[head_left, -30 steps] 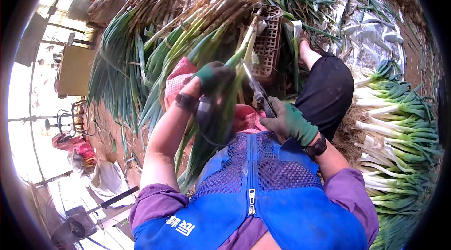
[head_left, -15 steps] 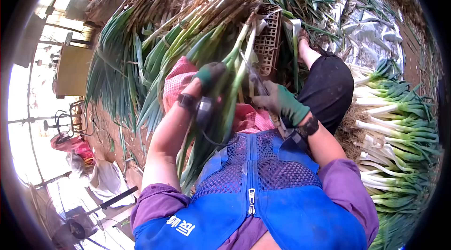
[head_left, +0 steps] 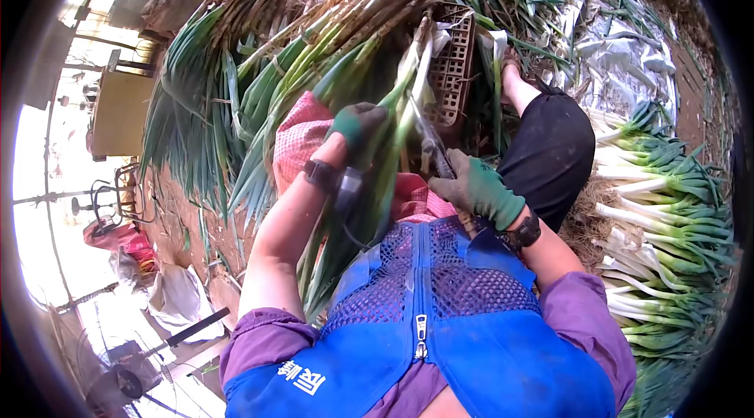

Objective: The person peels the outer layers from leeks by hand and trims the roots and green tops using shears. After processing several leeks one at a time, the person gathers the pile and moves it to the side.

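Two gloved hands are here. The fingers of the left hand (head_left: 360, 124) are closed around the green leaves of a leek (head_left: 408, 69); its pale part goes toward 1 o'clock, and I cannot tell if it is one stalk or two. The fingers of the right hand (head_left: 477, 192) are bent around one tool (head_left: 432, 143), whose thin tip points to 11 o'clock, close beside the leek. Each wrist wears one dark band. At 12 o'clock from the right hand is one brown crate (head_left: 455, 65). At 10 o'clock from the left hand lies a heap of soil-stained leeks (head_left: 275, 76), too overlapped for counting. Between 3 and 4 o'clock from the right hand is one row of white-stemmed leeks (head_left: 664, 229), more than ten.
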`<state>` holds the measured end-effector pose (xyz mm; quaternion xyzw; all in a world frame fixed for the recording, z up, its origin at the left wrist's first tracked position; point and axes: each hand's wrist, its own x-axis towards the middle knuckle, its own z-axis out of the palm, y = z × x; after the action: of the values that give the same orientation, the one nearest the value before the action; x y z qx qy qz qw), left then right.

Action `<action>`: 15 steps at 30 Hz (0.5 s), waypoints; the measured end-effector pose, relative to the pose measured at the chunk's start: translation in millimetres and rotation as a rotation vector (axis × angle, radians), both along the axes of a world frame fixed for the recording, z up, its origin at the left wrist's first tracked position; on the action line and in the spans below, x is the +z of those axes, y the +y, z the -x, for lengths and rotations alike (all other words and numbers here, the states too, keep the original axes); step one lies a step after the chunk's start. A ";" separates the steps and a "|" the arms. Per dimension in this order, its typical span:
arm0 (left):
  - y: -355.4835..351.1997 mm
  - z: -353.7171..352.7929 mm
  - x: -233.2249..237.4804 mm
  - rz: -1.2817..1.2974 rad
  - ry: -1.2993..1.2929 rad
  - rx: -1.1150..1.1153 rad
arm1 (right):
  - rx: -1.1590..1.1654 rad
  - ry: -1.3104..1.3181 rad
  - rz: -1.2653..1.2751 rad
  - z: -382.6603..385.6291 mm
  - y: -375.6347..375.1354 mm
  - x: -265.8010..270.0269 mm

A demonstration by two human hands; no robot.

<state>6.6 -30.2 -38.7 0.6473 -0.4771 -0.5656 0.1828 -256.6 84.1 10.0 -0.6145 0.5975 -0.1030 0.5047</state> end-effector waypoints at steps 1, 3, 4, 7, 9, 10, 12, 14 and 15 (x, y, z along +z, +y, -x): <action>-0.6 0.9 0.1 0.014 -0.026 0.000 | 0.014 0.010 -0.003 0.2 1.9 5.1; -0.4 2.1 0.6 0.040 -0.077 0.002 | 0.021 0.026 0.006 0.0 2.6 6.3; 1.3 2.2 0.9 0.048 -0.061 0.007 | 0.013 0.031 0.017 -0.4 2.4 3.4; 6.9 7.9 16.2 0.102 -0.127 -0.036 | -0.063 -0.046 0.052 0.8 -15.9 -13.4; 15.4 17.9 41.2 0.174 -0.329 -0.150 | -0.114 -0.104 0.070 1.1 -44.8 -44.7; 20.2 20.2 45.7 0.198 -0.391 -0.203 | -0.130 -0.120 0.076 0.3 -60.9 -61.9; 29.8 21.6 51.3 0.242 -0.520 -0.308 | -0.124 -0.083 -0.033 -3.2 -89.8 -55.6; 37.2 17.2 49.7 0.220 -0.472 -0.278 | -0.156 -0.054 -0.025 -6.2 -101.6 -55.6; 39.6 14.6 52.0 0.242 -0.441 -0.247 | -0.172 -0.038 -0.021 -7.6 -104.7 -56.9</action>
<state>-8.0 9.5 13.3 0.6650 -0.6449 -0.3680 0.0803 -249.1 -20.7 -46.9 -0.5537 0.6393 -0.1515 0.5116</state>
